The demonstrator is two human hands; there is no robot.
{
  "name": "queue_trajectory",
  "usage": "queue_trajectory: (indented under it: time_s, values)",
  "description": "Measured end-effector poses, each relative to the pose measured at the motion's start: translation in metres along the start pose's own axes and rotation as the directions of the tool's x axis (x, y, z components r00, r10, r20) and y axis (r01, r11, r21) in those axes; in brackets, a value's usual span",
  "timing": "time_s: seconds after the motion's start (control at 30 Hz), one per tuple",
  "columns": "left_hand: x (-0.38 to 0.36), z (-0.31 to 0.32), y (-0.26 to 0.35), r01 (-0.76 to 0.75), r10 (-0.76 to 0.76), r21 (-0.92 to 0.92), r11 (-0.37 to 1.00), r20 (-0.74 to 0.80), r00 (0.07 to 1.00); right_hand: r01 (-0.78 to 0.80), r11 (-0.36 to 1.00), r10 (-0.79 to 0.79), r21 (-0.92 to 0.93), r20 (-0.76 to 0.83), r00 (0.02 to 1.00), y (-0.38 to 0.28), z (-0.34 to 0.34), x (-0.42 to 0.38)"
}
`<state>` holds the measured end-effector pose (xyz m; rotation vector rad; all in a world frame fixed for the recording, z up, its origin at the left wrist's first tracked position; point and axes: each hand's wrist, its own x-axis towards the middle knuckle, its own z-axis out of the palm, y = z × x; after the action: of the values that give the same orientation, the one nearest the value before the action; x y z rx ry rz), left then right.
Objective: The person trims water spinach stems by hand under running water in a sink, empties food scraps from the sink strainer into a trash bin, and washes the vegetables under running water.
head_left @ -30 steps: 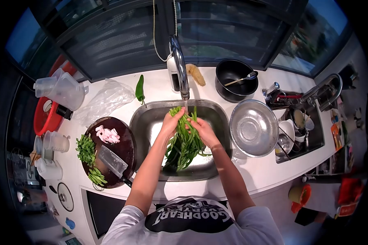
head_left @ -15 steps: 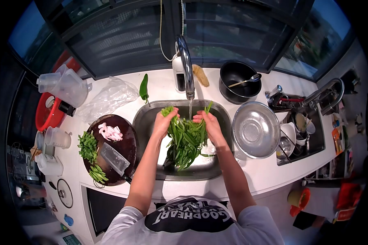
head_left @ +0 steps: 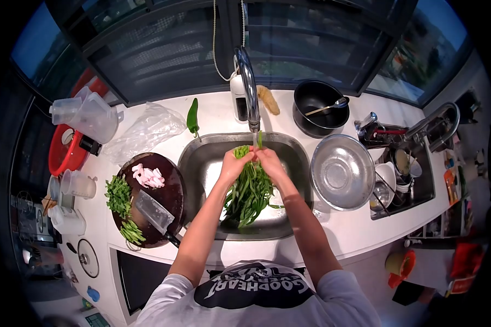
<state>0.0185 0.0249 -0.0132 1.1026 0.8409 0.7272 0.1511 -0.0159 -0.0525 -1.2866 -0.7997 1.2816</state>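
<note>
Long green leafy vegetables [head_left: 247, 196] hang in a bunch over the metal sink [head_left: 294, 226], stem ends up. My left hand [head_left: 235, 165] is closed around the stems on the left side. Right beside it, my right hand [head_left: 269, 163] grips the stems on the other side, and the two hands touch or nearly touch. Just above them is the faucet [head_left: 247, 90], its outlet over the stems; the water is mostly hidden by the hands and greens.
Left of the sink, a round dark board [head_left: 166, 204] holds a cleaver [head_left: 154, 211], pink-white pieces [head_left: 148, 176] and cut greens [head_left: 118, 196]. A green pepper [head_left: 192, 117] lies behind. To the right are a metal bowl [head_left: 342, 172], a black pot [head_left: 311, 124] and a dish-filled second sink [head_left: 420, 200].
Both hands have moved inward from the sides, bringing the spread bunch together under the faucet. The greens now hang in a narrower bundle.
</note>
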Motion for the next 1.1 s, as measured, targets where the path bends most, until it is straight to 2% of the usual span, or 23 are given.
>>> queue_trajectory:
  time_s: [0.07,0.1,0.2,0.3,0.4,0.43,0.53,0.57,0.67,0.7,0.73,0.8,0.9,1.0,1.03,1.1]
  values:
    - [-0.003,0.008,0.010,0.068,-0.071,-0.055,0.996,-0.053,0.996,-0.032,0.996,0.035,-0.081,0.039,0.999,0.008,0.000,0.000]
    - [0.003,0.004,0.007,0.038,-0.038,0.029,0.999,-0.011,0.999,-0.070,0.995,0.073,-0.075,0.050,0.996,0.005,0.003,-0.004]
    - [0.008,-0.001,0.001,-0.030,0.043,0.232,0.972,-0.054,0.998,-0.062,0.997,0.067,-0.048,0.134,0.989,-0.009,0.003,-0.013]
    - [0.003,-0.001,0.008,0.066,-0.068,-0.024,0.998,-0.126,0.990,-0.093,0.995,0.087,0.025,0.183,0.979,-0.008,0.001,-0.015]
    - [0.004,-0.004,0.006,0.028,-0.030,-0.017,0.999,-0.129,0.991,-0.069,0.996,0.082,-0.061,0.247,0.965,-0.009,-0.001,-0.014]
    - [0.002,-0.002,0.007,0.040,-0.049,-0.071,0.997,-0.127,0.991,-0.071,0.993,0.094,-0.095,0.269,0.958,-0.007,-0.002,-0.012]
    - [-0.003,0.002,0.017,0.061,-0.050,0.101,0.993,-0.104,0.993,-0.094,0.981,0.145,-0.172,0.318,0.937,-0.009,-0.002,-0.011]
    - [0.003,-0.001,0.014,0.116,-0.086,0.239,0.964,-0.132,0.988,-0.117,0.976,0.171,-0.182,0.323,0.931,-0.011,-0.002,-0.013]
    - [0.017,-0.010,-0.001,-0.010,0.027,0.074,0.997,-0.228,0.973,-0.154,0.973,0.205,-0.169,0.350,0.914,-0.019,-0.003,-0.017]
    - [0.017,-0.012,0.005,-0.037,0.068,0.120,0.992,-0.265,0.962,-0.163,0.974,0.210,-0.155,0.361,0.909,-0.019,-0.004,-0.018]
    - [0.017,-0.016,0.009,0.010,0.007,0.057,0.998,-0.290,0.957,-0.148,0.978,0.196,-0.145,0.409,0.891,-0.014,-0.008,-0.017]
    - [0.020,-0.023,0.009,0.007,-0.033,-0.089,0.996,-0.292,0.956,-0.117,0.986,0.163,-0.123,0.503,0.849,-0.006,-0.018,-0.015]
    - [0.021,-0.032,0.009,-0.037,0.010,-0.077,0.996,-0.329,0.944,-0.295,0.955,0.245,0.015,0.523,0.817,-0.009,-0.022,-0.025]
    - [0.028,-0.049,0.004,-0.041,0.021,-0.052,0.998,-0.345,0.938,-0.339,0.935,0.257,0.102,0.460,0.850,-0.020,-0.024,-0.052]
    - [0.026,-0.050,0.009,-0.056,0.029,-0.067,0.996,-0.358,0.933,-0.277,0.961,0.236,0.000,0.521,0.820,-0.010,-0.033,-0.050]
    - [0.025,-0.055,0.015,-0.092,0.054,-0.077,0.993,-0.399,0.915,-0.367,0.922,0.371,-0.121,0.536,0.758,0.004,-0.045,-0.055]
